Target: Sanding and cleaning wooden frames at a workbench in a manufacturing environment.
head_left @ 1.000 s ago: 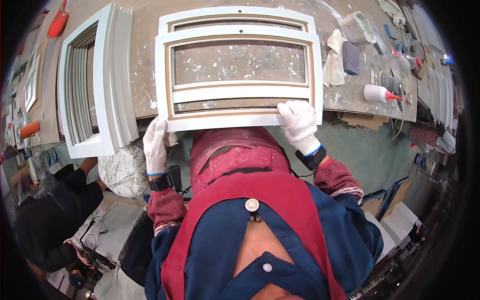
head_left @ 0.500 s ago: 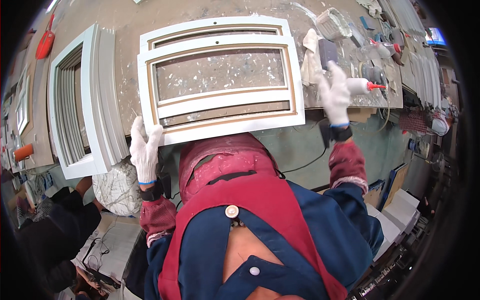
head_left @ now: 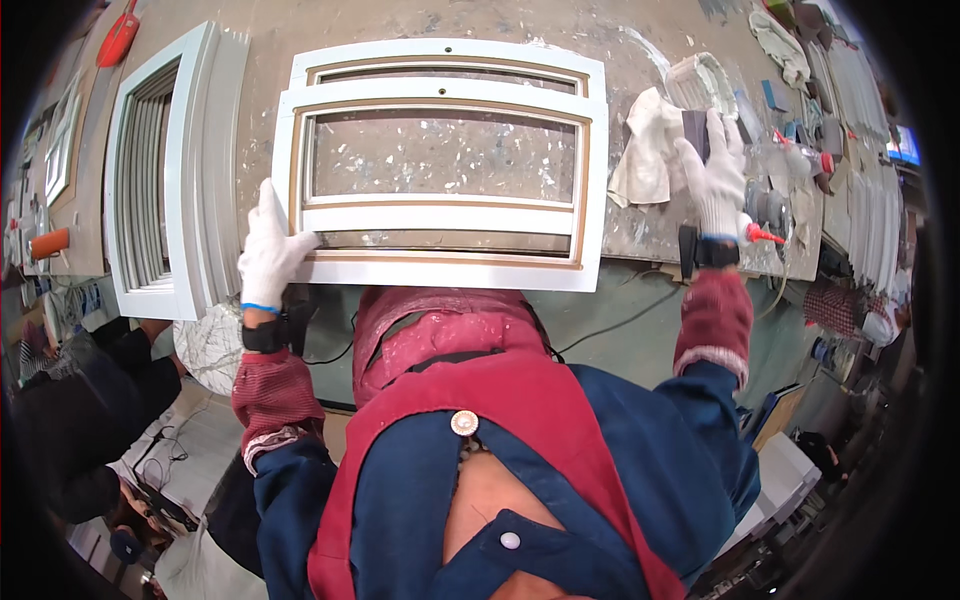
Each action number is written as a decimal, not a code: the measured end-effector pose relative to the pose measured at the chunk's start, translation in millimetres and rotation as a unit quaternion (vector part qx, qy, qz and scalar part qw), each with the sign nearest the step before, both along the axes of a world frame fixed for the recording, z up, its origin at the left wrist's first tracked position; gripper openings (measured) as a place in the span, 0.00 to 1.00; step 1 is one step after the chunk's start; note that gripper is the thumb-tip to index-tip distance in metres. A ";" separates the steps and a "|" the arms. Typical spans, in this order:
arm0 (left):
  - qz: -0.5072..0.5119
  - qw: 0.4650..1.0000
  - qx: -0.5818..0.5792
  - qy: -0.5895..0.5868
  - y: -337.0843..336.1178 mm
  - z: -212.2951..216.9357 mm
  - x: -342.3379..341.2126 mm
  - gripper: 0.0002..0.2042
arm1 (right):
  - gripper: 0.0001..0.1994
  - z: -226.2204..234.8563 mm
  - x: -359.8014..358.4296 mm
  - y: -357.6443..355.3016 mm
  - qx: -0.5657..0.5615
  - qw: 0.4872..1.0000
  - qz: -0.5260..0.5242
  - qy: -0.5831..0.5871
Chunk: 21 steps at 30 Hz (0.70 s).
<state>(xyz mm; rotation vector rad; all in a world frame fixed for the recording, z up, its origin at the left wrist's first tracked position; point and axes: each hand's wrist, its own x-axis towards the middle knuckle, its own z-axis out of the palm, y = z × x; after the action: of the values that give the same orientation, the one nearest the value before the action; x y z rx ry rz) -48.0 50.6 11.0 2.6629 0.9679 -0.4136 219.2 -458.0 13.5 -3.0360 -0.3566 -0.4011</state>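
Observation:
Two white rectangular window-like frames lie overlapped on the worktable; the front frame (head_left: 450, 275) covers part of the rear frame (head_left: 340, 58). At the front frame's lower left corner is my left hand (head_left: 268, 250), in a white knit glove. Its thumb lies across the corner while the other fingers stretch along the outer edge. My right hand (head_left: 716, 185), gloved likewise, is spread over the table's right side. Its fingertips overlap a dark block (head_left: 694, 128) beside a crumpled cream cloth (head_left: 645, 150); contact cannot be told. A red-nozzled bottle (head_left: 765, 234) is mostly hidden behind that hand.
Several similar frames (head_left: 190, 160) stand stacked at the left. A red tool (head_left: 119, 38) lies beyond them. A whitish container (head_left: 703, 82), a small blue block (head_left: 774, 95) and assorted clutter occupy the far right. Another person's dark-clothed body (head_left: 95, 410) is at lower left.
My right hand has moved up, beyond the bottle to the dark block. The front frame has turned slightly clockwise and sits squarer to me. My left hand has shifted left, staying at its corner.

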 end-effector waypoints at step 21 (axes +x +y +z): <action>-0.094 0.978 0.018 -0.183 32.5 -67.9 50.4 0.45 | 0.30 -2.9 14.8 175.0 -0.066 0.788 0.609 -0.057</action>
<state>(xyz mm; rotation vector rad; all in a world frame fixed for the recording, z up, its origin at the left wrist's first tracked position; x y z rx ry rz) 2.4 83.1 -56.9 2.7362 0.6220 0.0613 234.0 -283.0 10.5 -2.1575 -2.1611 -0.4095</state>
